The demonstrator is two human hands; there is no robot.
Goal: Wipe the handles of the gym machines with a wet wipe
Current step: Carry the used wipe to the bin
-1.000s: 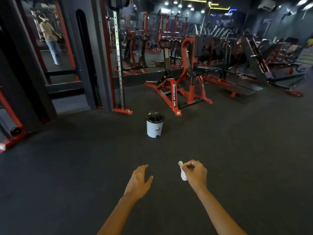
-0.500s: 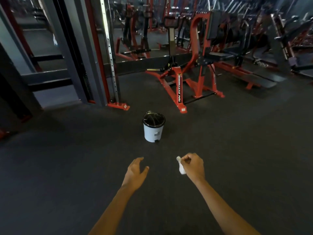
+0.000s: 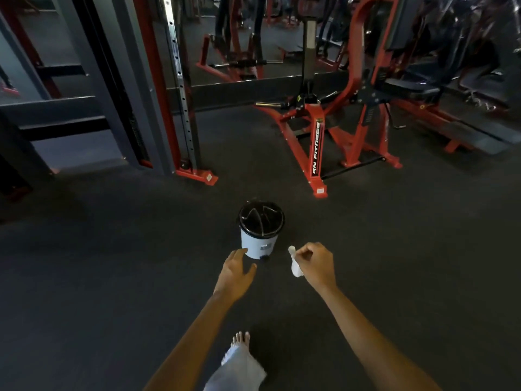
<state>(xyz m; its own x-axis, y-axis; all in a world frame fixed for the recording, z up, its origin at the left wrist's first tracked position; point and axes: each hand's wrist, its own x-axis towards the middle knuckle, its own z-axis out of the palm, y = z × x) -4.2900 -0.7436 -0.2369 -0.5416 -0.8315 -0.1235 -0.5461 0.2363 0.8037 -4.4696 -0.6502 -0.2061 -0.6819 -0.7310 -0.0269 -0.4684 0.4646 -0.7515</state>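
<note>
Since wipe (image 3: 295,264) looks crumpled and used, I judge it bound for bin (image 3: 260,231) just ahead — small pedal bin on dark floor, lid shut. Right hand (image 3: 317,263) pinches wipe between thumb and curled fingers, wad hanging below knuckles, beside bin, not over it. Left hand (image 3: 236,273) empty, fingers loosely spread, palm down, reaching toward bin's base. Both arms extended forward. Red machine (image 3: 324,131) stands well beyond bin — its handles out of reach.

Small white pedal bin (image 3: 260,235) with black lid on dark floor (image 3: 112,277).
</note>
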